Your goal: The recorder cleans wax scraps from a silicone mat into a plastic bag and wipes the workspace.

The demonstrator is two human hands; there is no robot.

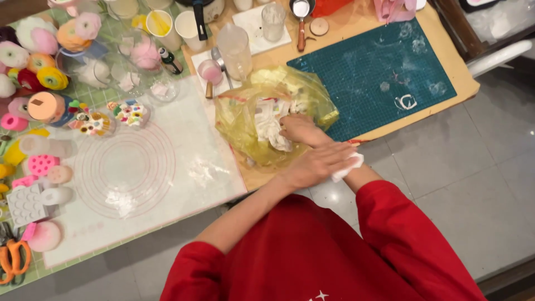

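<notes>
My arms cross in front of my red sweater. My right hand [301,129] reaches into a crumpled yellow plastic bag [245,120] on the brown board and rests against the white crumpled paper [268,125] inside. Its fingertips are hidden among the paper. My left hand [319,161] lies over my right wrist and presses a small white tissue [350,165] against it.
A green cutting mat [379,72] lies right of the bag. A white silicone mat with printed circles [134,167] lies to the left. Behind stand clear plastic cups [235,50], paper cups [161,28] and a small pan [301,17]. Pink moulds [42,164], colourful flower shapes [50,44] and orange scissors [14,259] line the left edge.
</notes>
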